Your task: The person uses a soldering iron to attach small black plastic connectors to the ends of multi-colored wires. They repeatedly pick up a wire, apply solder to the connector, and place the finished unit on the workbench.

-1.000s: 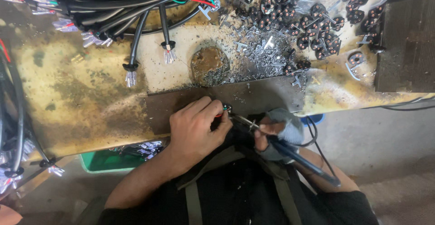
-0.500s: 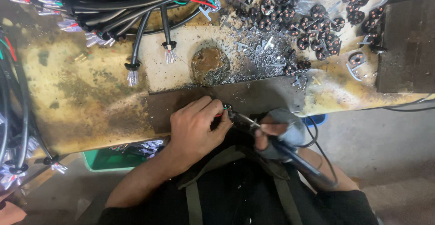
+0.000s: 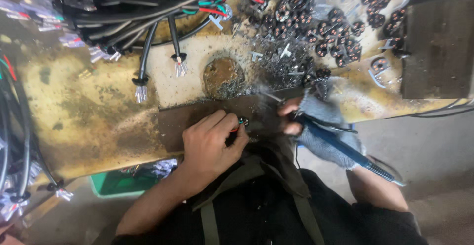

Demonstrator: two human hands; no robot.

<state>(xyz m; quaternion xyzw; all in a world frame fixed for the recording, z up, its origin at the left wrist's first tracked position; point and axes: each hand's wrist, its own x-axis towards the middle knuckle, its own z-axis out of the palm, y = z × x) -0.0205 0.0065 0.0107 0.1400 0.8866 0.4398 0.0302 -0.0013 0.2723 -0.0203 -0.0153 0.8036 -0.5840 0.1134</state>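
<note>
Lifted, right hand [image 3: 296, 119] with soldering iron [image 3: 345, 149] hides its tip.

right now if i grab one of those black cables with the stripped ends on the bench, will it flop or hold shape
Probably floppy: the black cables curve loosely across the yellowed bench. Likely light, as each is thin. The bare stripped ends look fine and could bend or fray if pushed.
</note>
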